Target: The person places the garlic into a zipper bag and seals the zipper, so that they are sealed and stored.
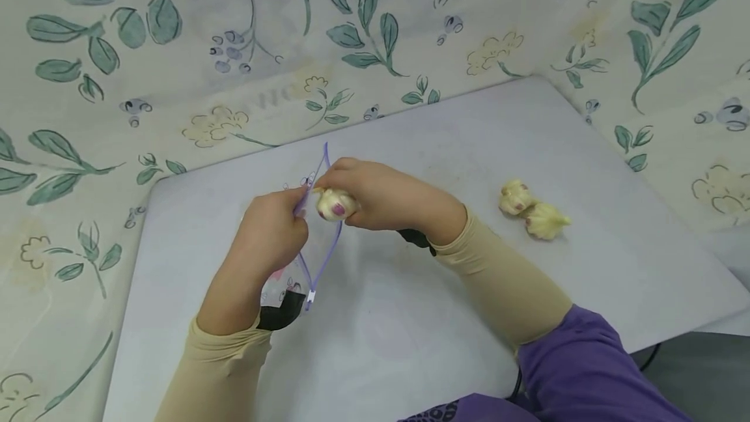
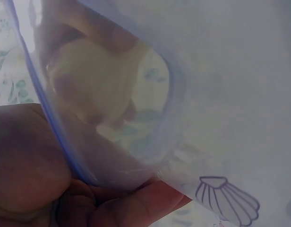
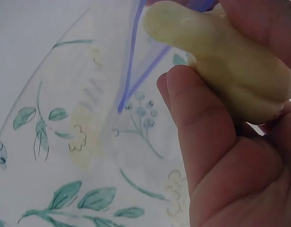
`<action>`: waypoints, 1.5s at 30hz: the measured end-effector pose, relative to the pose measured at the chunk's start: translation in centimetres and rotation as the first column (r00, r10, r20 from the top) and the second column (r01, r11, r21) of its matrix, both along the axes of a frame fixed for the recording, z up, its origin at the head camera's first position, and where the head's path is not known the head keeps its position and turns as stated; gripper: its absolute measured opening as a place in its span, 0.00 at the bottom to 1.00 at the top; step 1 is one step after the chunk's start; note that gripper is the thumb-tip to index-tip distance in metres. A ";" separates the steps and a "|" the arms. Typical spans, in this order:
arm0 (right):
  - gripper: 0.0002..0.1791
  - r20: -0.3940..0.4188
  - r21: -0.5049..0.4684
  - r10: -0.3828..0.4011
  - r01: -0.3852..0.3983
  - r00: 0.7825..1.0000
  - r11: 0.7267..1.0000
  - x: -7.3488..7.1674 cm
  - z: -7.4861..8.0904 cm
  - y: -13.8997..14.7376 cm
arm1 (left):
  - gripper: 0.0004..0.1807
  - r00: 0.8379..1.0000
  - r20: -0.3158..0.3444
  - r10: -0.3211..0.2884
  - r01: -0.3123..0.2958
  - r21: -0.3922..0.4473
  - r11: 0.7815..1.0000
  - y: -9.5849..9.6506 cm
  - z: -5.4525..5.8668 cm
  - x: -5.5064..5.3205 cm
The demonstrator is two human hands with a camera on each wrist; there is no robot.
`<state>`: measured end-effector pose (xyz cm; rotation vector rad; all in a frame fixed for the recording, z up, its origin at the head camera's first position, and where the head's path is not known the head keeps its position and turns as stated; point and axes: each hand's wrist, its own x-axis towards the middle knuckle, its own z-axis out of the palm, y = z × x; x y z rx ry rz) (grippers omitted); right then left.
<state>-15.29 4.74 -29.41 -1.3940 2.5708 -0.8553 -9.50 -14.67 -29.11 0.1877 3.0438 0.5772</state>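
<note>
Centrally, a clear plastic zip bag with a purple rim [image 2: 230,118] serves as the landmark; its mouth gapes, the two purple strips parting between the far tip and a small white slider [image 1: 311,295] at the near end. At the left side of the bag, the left hand [image 1: 266,226] is closed on the rim, thumb and fingers pinching the film. At the right side of the bag's mouth, the right hand [image 1: 381,194] has its thumb and fingers bent around a pale, rounded garlic bulb with purple patches [image 1: 336,205], the stem end directed toward the rim. The held bulb lies at the bag's opening; whether any part of it has passed the rim cannot be told. Well to the right of the bag, a pale yellow garlic bulb with a reddish mark [image 1: 515,197] touches a second, plain cream garlic bulb with a pointed stem [image 1: 546,221]. Beneath the bag extends a smooth white tabletop [image 1: 410,311]; beyond the bag rises a cream covering printed with green leaves [image 1: 252,90]. A dark line drawing of a seashell [image 2: 228,201] marks the bag's film.
</note>
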 end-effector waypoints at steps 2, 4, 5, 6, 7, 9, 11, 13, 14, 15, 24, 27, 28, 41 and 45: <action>0.29 -0.005 0.005 0.017 -0.017 1.000 1.000 0.1 -0.1 -0.4 | 0.32 1.000 -0.007 -0.001 0.001 -0.002 1.000 0.0 0.0 0.0; 0.29 -0.006 0.016 0.028 -0.028 1.000 0.999 0.3 -0.3 -0.7 | 0.32 1.000 0.005 0.002 -0.002 0.007 1.000 0.0 0.1 0.0; 0.29 -0.008 0.020 0.031 -0.030 1.000 0.999 0.3 -0.3 -0.8 | 0.32 1.000 0.009 0.005 -0.005 0.009 1.000 0.0 0.1 0.0; 0.30 -0.006 0.022 0.033 -0.033 0.999 0.999 0.3 -0.4 -0.9 | 0.32 1.000 0.010 0.006 -0.006 0.009 1.000 0.1 0.1 0.1; 0.30 -0.013 0.030 0.035 -0.034 0.999 0.999 0.4 -0.4 -1.0 | 0.32 1.000 0.010 0.006 -0.006 0.010 1.000 0.1 0.1 0.1; 0.30 -0.021 0.041 0.039 -0.038 0.999 0.998 0.4 -0.5 -1.2 | 0.31 1.000 0.011 0.002 -0.003 0.009 1.000 0.1 0.1 0.1; 0.30 -0.026 0.051 0.045 -0.044 0.999 0.998 0.4 -0.6 -1.3 | 0.30 1.000 0.001 -0.002 0.002 0.006 1.000 0.2 0.1 0.1; 0.30 -0.037 0.064 0.052 -0.049 0.998 0.997 0.4 -0.6 -1.5 | 0.29 1.000 -0.009 -0.006 0.006 0.002 1.000 0.2 0.1 0.0; 0.30 -0.040 0.069 0.053 -0.050 0.998 0.996 0.4 -0.7 -1.6 | 0.28 1.000 -0.013 -0.007 0.007 -0.001 1.000 0.3 0.1 0.0; 0.30 -0.041 0.073 0.053 -0.050 0.998 0.996 0.4 -0.8 -1.7 | 0.28 1.000 -0.016 -0.007 0.007 -0.003 1.000 0.2 0.1 -0.1; 0.29 -0.042 0.107 0.076 -0.071 0.996 0.992 0.2 -1.6 -2.3 | 0.30 1.000 0.022 0.014 -0.015 0.022 1.000 0.0 0.5 0.1; 0.28 -0.050 0.119 0.089 -0.082 0.995 0.990 0.1 -2.0 -2.6 | 0.28 0.999 0.036 0.021 -0.023 0.032 0.999 0.1 0.4 0.1; 0.28 -0.054 0.124 0.093 -0.085 0.994 0.989 0.1 -2.1 -2.7 | 0.28 0.999 0.042 0.023 -0.025 0.034 0.999 0.2 0.4 0.2; 0.30 0.008 0.212 0.104 -0.103 0.995 0.972 -0.9 -3.8 -5.2 | 0.30 0.997 0.018 0.078 -0.077 -0.053 0.996 1.0 0.1 0.3; 0.31 0.057 0.152 0.104 -0.111 0.993 0.982 -1.4 -4.6 -6.2 | 0.29 0.995 -0.061 0.074 -0.080 -0.102 0.992 1.4 0.0 0.3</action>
